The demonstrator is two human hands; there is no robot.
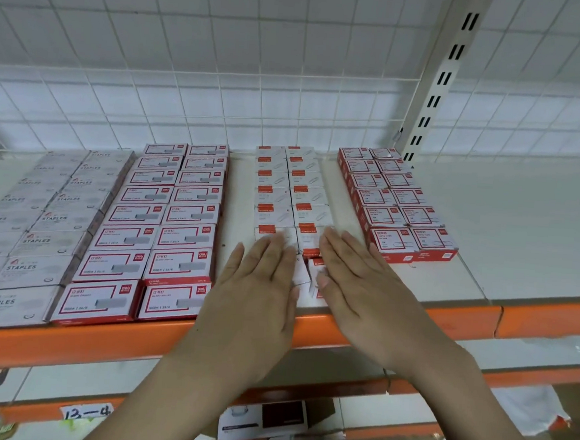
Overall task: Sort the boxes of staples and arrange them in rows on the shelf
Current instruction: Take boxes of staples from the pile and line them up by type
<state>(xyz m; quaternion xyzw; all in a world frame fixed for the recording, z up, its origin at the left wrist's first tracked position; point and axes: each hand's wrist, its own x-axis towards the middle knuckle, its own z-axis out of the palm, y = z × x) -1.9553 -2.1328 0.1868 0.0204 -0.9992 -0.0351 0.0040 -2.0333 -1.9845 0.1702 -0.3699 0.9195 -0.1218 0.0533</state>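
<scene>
Boxes of staples lie flat in rows on a pale shelf [454, 210] with an orange front edge [67, 338]. At the far left run rows of grey-white boxes marked STAPLES [30, 236], packed edge to edge. Just beside them sit two rows of red-and-white boxes [158, 224], reaching from the wire grid backing [223, 77] to the front edge. A bare strip of shelf separates these from two rows of white boxes with orange labels [290, 189] in the middle. Further right, apart again, stand two rows of red boxes with white tops [386, 199], angled slightly and stopping short of the front edge.

Both hands rest at the near end of the middle rows. The left hand [260, 286] lies palm down, fingers straight and together, covering the nearest white boxes of the left row. The right hand [363, 286] is likewise flat, fingers straight and pointing away and to the left, its thumb side touching a small box [315, 273] that sits askew between the two hands. Neither hand grips anything; the fingers only press or touch.

A slotted upright post [442, 79] rises at the back right. Below the shelf a handwritten label reading 13-4 [86, 411] is stuck on a lower orange rail.
</scene>
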